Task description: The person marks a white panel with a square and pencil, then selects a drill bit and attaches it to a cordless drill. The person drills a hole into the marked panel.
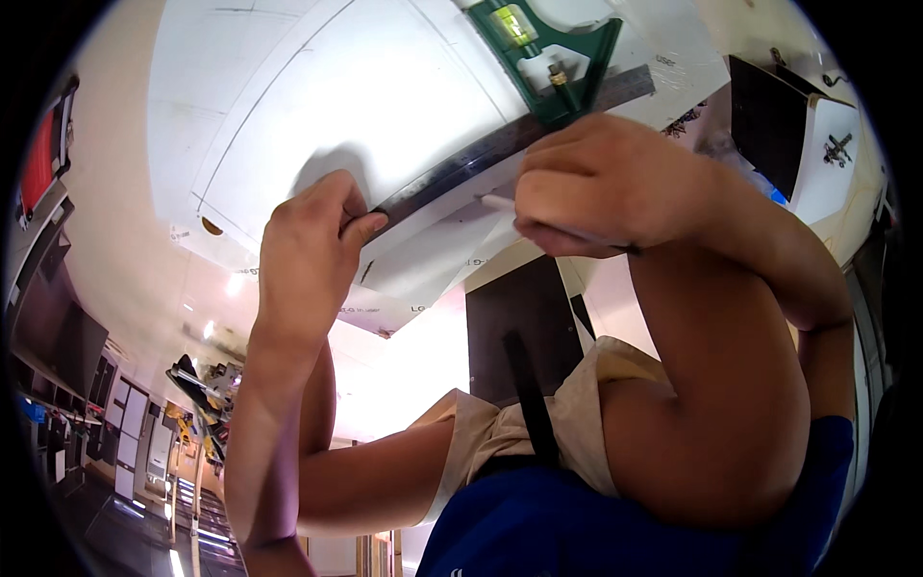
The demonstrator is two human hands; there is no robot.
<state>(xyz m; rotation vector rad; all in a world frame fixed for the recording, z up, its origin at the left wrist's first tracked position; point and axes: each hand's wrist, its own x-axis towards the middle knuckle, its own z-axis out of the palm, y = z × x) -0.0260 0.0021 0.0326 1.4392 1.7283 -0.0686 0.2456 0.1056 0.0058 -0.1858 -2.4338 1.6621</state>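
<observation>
A combination square lies across a white sheet (385,91) marked with thin dark lines. Its steel blade (471,159) runs diagonally, and its green head (591,48) with a yellow spirit vial is at the far end. My left hand (312,236) pinches the near left end of the blade between thumb and fingers. Curled around a slim pen (498,203), my right hand (611,183) is beside the blade, just below the green head. The pen's pale end points left; most of its shaft is hidden by my fingers.
Printed film edges (447,264) show along the sheet's near side. A black panel (524,322) is below, between my bent legs. At the right are a dark box (764,125) and a white surface with small metal parts (838,149). Tools (207,385) lie at the left.
</observation>
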